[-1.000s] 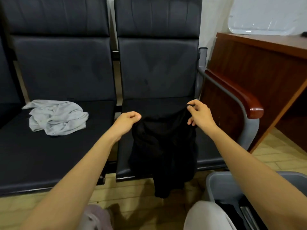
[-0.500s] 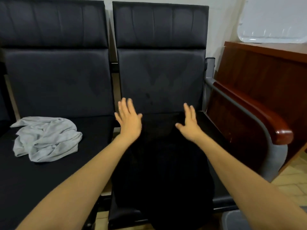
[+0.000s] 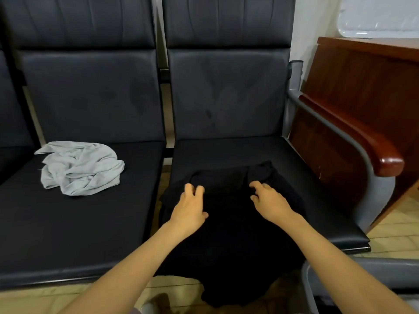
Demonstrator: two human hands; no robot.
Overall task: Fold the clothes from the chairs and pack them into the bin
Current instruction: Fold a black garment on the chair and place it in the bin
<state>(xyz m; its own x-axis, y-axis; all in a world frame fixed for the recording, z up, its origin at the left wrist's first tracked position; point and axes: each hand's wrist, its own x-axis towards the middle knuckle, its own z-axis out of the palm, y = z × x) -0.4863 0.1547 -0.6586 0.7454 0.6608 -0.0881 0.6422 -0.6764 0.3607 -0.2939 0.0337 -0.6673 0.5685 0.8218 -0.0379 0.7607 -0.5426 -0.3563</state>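
A black garment (image 3: 229, 234) lies spread on the right chair seat (image 3: 306, 177), its lower part hanging over the front edge. My left hand (image 3: 189, 208) rests flat on its upper left part, fingers loosely spread. My right hand (image 3: 269, 199) lies on its upper right part with fingers slightly bent, gripping nothing that I can see. A crumpled light grey garment (image 3: 79, 167) sits on the left chair seat (image 3: 68, 223). The grey bin (image 3: 309, 288) shows only a corner at the lower right.
The right chair has a grey armrest with a wooden top (image 3: 362, 141). A brown wooden desk (image 3: 367, 73) stands just right of it, with a white tray (image 3: 381, 17) above. Pale wood floor (image 3: 394, 227) shows at the right and below the seats.
One second ago both hands pinched the hanging black garment's top edge. They laid it on the right seat, reached flat toward the seat back, and have since slid back onto its upper part.
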